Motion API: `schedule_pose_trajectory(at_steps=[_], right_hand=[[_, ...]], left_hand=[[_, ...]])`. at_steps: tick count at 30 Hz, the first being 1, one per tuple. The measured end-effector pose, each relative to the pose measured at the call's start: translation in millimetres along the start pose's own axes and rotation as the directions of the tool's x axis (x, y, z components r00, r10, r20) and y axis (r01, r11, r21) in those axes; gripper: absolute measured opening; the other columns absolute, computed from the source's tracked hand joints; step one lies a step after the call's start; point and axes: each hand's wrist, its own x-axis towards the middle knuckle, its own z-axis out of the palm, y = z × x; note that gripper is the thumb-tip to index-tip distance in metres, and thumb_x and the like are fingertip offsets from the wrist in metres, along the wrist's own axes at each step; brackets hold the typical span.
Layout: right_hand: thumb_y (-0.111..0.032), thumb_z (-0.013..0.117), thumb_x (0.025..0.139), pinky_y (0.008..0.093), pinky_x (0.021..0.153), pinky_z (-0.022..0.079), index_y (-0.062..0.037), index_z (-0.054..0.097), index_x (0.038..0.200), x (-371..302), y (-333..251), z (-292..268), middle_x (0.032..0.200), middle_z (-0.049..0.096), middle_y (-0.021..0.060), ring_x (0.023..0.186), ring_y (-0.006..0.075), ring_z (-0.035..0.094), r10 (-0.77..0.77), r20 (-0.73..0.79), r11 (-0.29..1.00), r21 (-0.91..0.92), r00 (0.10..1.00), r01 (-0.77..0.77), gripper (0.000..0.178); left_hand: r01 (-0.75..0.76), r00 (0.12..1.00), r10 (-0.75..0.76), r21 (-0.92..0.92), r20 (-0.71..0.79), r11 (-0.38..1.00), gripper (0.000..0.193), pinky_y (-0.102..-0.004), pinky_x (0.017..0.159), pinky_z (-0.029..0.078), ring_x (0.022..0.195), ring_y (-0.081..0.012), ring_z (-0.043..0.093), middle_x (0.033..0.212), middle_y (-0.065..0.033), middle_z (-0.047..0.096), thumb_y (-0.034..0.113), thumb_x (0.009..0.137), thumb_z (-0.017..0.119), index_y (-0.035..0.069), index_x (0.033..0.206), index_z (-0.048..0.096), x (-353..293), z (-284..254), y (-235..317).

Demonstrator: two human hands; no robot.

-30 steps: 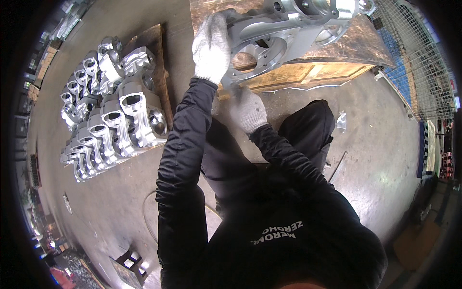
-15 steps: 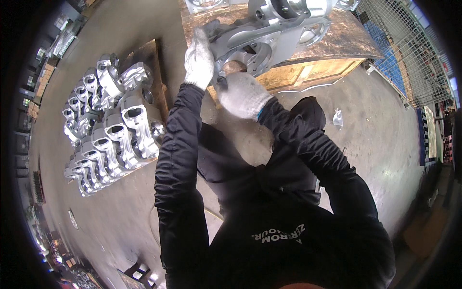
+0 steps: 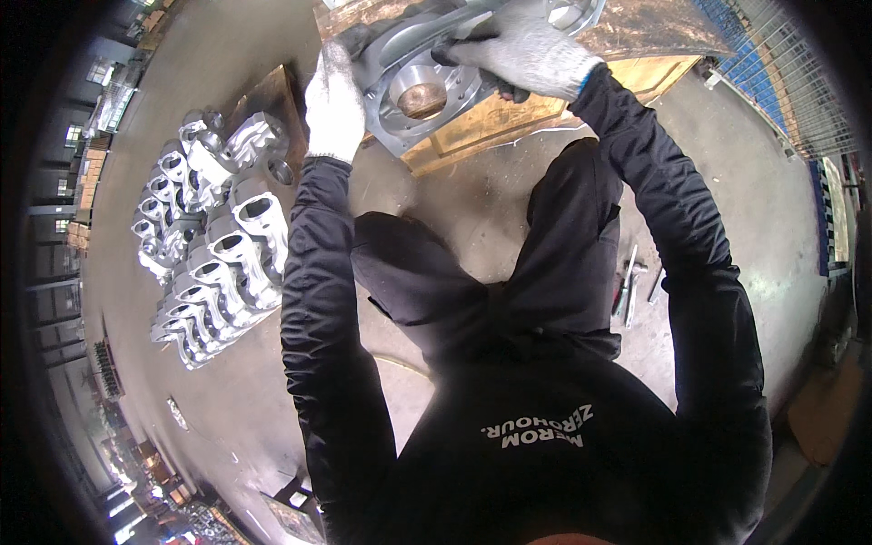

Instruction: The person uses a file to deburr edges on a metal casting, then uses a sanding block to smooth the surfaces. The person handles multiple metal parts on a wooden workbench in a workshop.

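Observation:
A silver machined metal casting (image 3: 389,120) is tilted over the wooden crate at the top of the view. Through its large round bore the brown wood shows. My left hand (image 3: 334,107), in a pale glove with dark fingertips, grips the casting's left edge. On the other side my right hand (image 3: 536,56), also gloved, has its fingers over the casting's right part and its thumb lower down near the rim. The upper end of the casting is partly hidden by the right hand and the frame edge.
The wooden crate (image 3: 463,141) stands in front of my knees. Several similar castings (image 3: 213,245) sit in rows on a board at the left. Hand tools (image 3: 629,289) lie on the floor beside my right leg. A wire mesh cage (image 3: 781,68) stands at the far right.
My right hand has moved from the casting's lower left, beside my left hand, up and right to its right side. The casting has turned, showing its bore more fully. The view has shifted.

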Motion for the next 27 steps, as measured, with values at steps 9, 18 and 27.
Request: schedule_pose_trajectory(at_steps=[9,18,27], right_hand=[[-0.045,0.061,0.100,0.0415,0.093,0.058,-0.0044,0.075,0.119,-24,105,63,0.110,0.076,0.0210,0.101,0.0367,0.074,0.031,-0.316,0.999,-0.025,0.948,-0.041,0.047],[-0.036,0.058,0.101,0.0503,0.080,0.057,-0.0047,0.065,0.118,-35,107,171,0.095,0.073,0.0251,0.092,0.0441,0.071,0.321,-0.441,0.946,0.189,0.838,-0.263,0.036],[-0.020,0.062,0.100,0.0452,0.083,0.056,-0.0080,0.063,0.123,-46,90,242,0.102,0.072,0.0232,0.098,0.0427,0.071,0.338,-0.450,0.913,0.369,0.827,-0.173,0.025]], left_hand=[[-0.019,0.999,0.021,0.086,-0.026,0.996,0.051,-0.0361,0.109,0.043,0.120,-0.0227,0.062,0.129,-0.0121,0.070,0.040,0.113,0.036,0.003,0.130,0.067,-11,11,17],[-0.141,0.990,0.142,0.155,0.007,0.978,0.064,-0.0391,0.113,0.043,0.128,-0.0272,0.059,0.136,-0.0173,0.063,0.051,0.109,0.036,-0.002,0.135,0.061,-12,11,14],[-0.279,0.957,0.289,0.275,0.005,0.920,0.041,-0.0407,0.101,0.049,0.110,-0.0347,0.067,0.120,-0.0217,0.070,0.027,0.111,0.040,-0.001,0.127,0.065,-12,17,18]])
